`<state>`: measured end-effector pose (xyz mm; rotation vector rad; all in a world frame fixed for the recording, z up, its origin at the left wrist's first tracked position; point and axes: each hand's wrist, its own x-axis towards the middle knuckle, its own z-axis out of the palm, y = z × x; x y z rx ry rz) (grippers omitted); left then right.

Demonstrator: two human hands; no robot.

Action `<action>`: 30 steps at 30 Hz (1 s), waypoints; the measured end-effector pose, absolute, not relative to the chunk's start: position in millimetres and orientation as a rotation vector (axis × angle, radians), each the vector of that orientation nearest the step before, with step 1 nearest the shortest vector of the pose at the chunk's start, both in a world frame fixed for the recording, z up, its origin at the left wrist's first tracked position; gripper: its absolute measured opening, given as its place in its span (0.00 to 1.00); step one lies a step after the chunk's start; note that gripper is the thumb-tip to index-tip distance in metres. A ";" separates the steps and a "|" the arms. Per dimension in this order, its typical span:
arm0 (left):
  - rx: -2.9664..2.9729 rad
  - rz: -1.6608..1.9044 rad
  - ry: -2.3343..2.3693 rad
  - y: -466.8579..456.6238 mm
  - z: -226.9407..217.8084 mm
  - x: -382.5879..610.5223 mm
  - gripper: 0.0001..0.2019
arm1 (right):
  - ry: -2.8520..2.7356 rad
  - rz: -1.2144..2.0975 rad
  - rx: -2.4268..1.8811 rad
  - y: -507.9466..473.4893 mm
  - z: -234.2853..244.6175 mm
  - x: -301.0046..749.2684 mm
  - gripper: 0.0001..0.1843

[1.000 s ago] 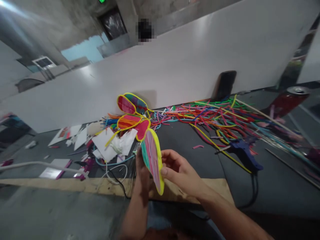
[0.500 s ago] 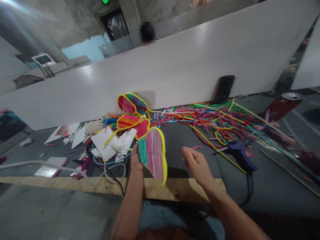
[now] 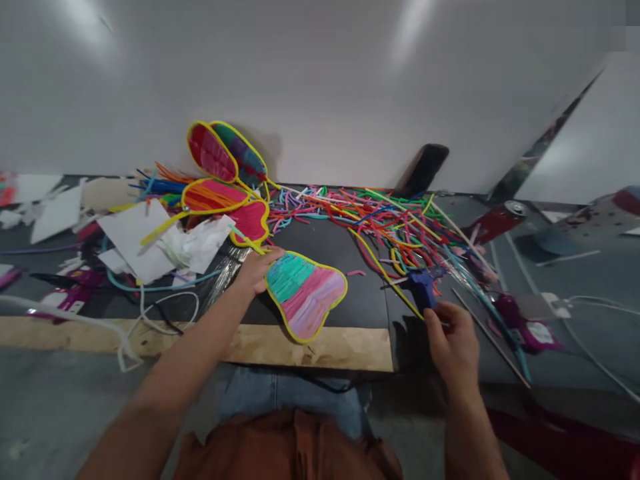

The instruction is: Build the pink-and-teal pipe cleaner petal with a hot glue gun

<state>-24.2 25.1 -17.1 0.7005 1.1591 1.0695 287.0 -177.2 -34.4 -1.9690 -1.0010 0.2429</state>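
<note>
The left hand (image 3: 257,270) is clamping its fingers on the narrow end of a striped, yellow-edged wing (image 3: 307,297) over the desk (image 3: 320,243); rightward, the right hand (image 3: 454,340) is meeting a blue glue gun's (image 3: 423,287) handle, its grip remaining unclear.

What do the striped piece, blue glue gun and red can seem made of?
Striped piece: soft, matte strands, perhaps pipe cleaners, judging by the ribbed bands. Glue gun: probably hard, dull plastic, given its moulded blue body. Can: likely smooth, painted metal, from its silvery rim.
</note>
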 end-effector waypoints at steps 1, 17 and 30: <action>0.715 1.057 1.156 26.0 -16.8 -22.7 0.14 | -1.119 0.156 -2.024 -178.6 -37.2 292.1 0.21; 0.825 0.619 1.017 0.7 -14.0 -0.4 0.15 | -1.605 -0.136 -2.298 -141.0 -43.1 312.6 0.29; 0.811 0.556 0.986 -0.5 -17.0 -2.4 0.15 | -1.057 0.044 -2.376 -146.6 -6.1 303.6 0.32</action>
